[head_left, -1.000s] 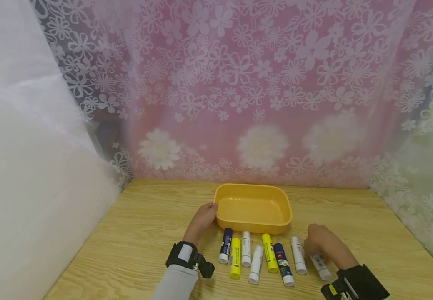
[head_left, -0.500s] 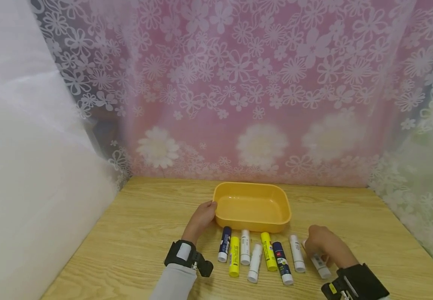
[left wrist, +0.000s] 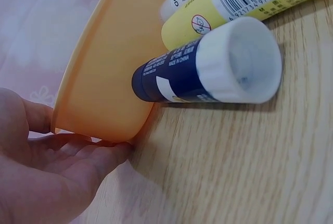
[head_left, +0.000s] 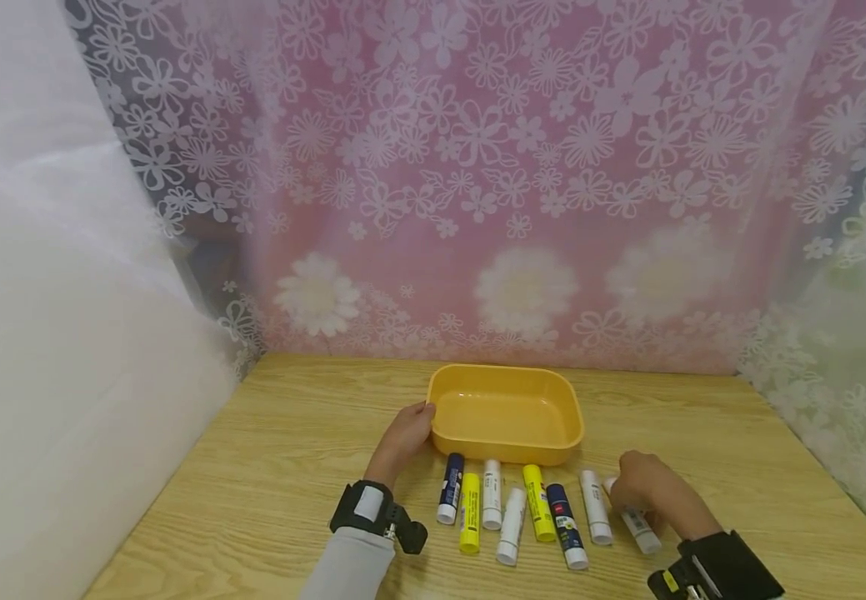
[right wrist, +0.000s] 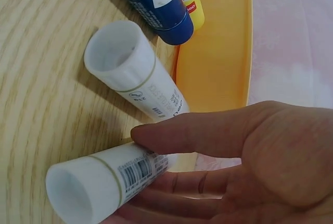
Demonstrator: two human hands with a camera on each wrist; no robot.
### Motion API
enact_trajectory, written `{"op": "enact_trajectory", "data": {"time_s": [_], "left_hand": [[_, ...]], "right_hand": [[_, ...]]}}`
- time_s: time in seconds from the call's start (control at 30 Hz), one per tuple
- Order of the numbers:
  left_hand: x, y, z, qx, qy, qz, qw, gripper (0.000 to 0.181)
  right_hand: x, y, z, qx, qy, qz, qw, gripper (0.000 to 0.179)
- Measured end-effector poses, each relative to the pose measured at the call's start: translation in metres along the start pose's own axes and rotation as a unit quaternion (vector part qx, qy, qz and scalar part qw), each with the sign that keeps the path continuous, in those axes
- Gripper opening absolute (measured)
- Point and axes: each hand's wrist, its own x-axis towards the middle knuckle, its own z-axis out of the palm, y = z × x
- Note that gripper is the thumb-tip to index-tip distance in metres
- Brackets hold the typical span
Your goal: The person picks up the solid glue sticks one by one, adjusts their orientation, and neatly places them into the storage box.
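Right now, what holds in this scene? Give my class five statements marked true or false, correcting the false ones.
1. The left hand grips the yellow container. True.
2. The right hand holds a dark blue glue stick. False: it holds a white glue stick.
3. A pink sheet with white flowers hangs behind the table. True.
4. A yellow stick lies nearest the left hand. False: a dark blue stick does.
5. The container is filled with sticks. False: no stick shows inside it.
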Motion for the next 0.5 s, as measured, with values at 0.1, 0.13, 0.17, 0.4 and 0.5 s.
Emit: {"op": "enact_trajectory", "data": {"time_s": [0.1,0.13,0.17,0.4,0.5], "left_hand": [[0.0007,0.0002,-0.0001,-0.003,0.002,-0.008,1.0000,0.053],[0.0010,0.0003,-0.0002,-0.002,0.002,-0.009,1.0000,0.053],[0.0011,0.0005,-0.0003,-0.001,0.003,-0.011,0.9999,0.053],[-0.0013,0.0017,-0.0003,0.001,0.004,-0.006,1.0000,0.053],[-0.0021,0.0012,-0.0006,0.006,0.006,-0.006,0.9999,0.053]], "right_hand": [[0.0011,0.0018,0.0010,-0.003,0.011,-0.009,0.9999,0.045],[0.0018,0.0021,0.0011,-0.004,0.013,-0.011,0.9998,0.044],[0.0025,0.0026,0.0012,-0.003,0.014,-0.012,0.9998,0.043],[0.0060,0.0047,-0.0011,0.003,0.023,-0.026,0.9994,0.028],[0.0070,0.0041,-0.0029,0.007,0.029,-0.033,0.9990,0.028]]}}
